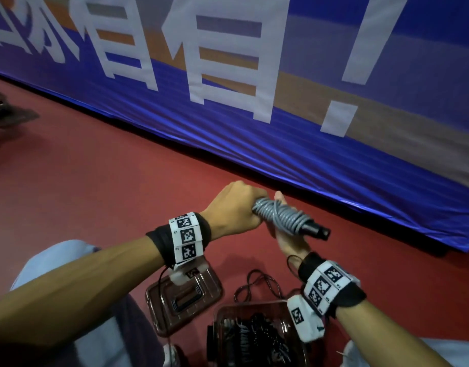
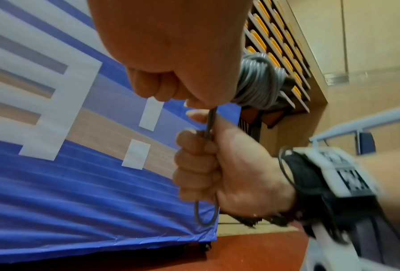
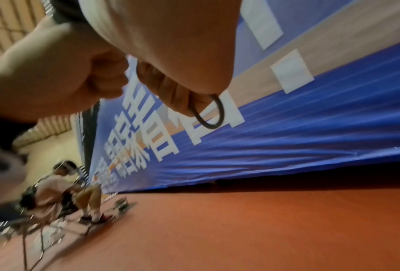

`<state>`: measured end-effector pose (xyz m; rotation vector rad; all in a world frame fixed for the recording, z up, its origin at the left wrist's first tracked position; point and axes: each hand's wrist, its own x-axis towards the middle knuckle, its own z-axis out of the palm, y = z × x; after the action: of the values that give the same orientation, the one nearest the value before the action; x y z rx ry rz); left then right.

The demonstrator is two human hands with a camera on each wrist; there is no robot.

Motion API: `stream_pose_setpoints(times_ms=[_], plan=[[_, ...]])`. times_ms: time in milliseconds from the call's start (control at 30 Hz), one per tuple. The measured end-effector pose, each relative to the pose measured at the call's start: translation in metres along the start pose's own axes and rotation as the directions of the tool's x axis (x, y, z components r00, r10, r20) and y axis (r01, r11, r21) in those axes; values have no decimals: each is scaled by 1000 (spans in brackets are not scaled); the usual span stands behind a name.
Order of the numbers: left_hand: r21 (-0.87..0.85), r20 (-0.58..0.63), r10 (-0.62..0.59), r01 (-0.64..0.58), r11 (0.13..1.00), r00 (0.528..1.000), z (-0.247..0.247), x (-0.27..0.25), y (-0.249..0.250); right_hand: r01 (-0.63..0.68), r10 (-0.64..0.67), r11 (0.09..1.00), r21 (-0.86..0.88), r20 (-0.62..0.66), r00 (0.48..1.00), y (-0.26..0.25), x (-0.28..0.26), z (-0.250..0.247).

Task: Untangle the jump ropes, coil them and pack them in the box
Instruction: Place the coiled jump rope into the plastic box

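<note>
The left hand (image 1: 234,207) and right hand (image 1: 290,241) are both gripping the coiled grey jump rope (image 1: 281,215), its long axis lying crosswise directly above the open box (image 1: 254,308) on the floor.

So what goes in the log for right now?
left hand: grips gray rope bundle | right hand: holds rope loop | box: open, ropes inside | step: coiling

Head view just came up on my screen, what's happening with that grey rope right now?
A person holds a grey jump rope wound around its black handles above the red floor. The left hand grips one end of the bundle; the right hand grips it from below, a short loop of cord poking out under its fingers. The clear plastic box below already holds dark coiled ropes, its lid lying beside it.
</note>
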<state>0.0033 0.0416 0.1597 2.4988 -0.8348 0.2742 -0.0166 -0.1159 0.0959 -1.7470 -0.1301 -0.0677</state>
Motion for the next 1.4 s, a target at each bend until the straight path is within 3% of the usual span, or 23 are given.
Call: stream_pose_setpoints(times_ms=[67, 133, 233, 367, 433, 500, 567, 600, 667, 700, 767, 833, 967, 1133, 1233, 1400], plan=[[-15, -4, -116, 116, 993, 993, -3, 3, 4, -68, 72, 997, 43, -99, 992, 0, -6, 11], [6, -5, -236, 236, 972, 972, -3, 6, 4, -156, 162, 985, 74, -78, 984, -6, -9, 22], [48, -2, -413, 412, 910, 911, 2, 12, -6, -211, 205, 963, -170, -49, 978, -15, -12, 33], [260, 92, -432, 397, 880, 897, 17, 12, -17, -207, 239, 892, -402, 28, 971, -23, -25, 41], [307, 138, -413, 358, 882, 900, 27, 9, -18, -173, 265, 797, -579, 77, 961, -29, -32, 39], [344, 170, -407, 333, 878, 897, 36, 6, -19, -83, 286, 600, -796, 116, 951, -38, -38, 33], [360, 200, -420, 333, 872, 885, 40, 5, -19, 64, 206, 409, -910, 160, 965, -48, -47, 31], [352, 221, -432, 341, 871, 875, 40, 4, -20, 140, 134, 374, -917, 203, 970, -47, -49, 32], [334, 284, -435, 337, 880, 854, 40, 3, -20, 268, 15, 453, -850, 308, 951, -52, -55, 34], [322, 319, -420, 320, 891, 850, 40, 2, -20, 285, 8, 536, -794, 342, 940, -53, -53, 32], [291, 383, -372, 272, 917, 846, 40, 2, -18, 219, 43, 720, -658, 357, 933, -53, -43, 24], [268, 434, -337, 237, 934, 835, 38, 1, -14, 176, 66, 811, -557, 387, 920, -57, -33, 13], [255, 451, -272, 170, 952, 850, 40, 0, -12, 240, 128, 800, -550, 547, 827, -63, -27, -5], [180, 420, -184, 118, 977, 889, 44, -5, 2, 495, -203, 742, -452, 553, 808, -58, -18, -16], [188, 376, -83, 12, 982, 923, 49, -7, 13, 500, -279, 732, -462, 467, 839, -57, -11, -27], [357, 288, -179, 68, 931, 941, 40, 0, 23, 302, -227, 875, -380, 230, 946, -48, -4, -32]])
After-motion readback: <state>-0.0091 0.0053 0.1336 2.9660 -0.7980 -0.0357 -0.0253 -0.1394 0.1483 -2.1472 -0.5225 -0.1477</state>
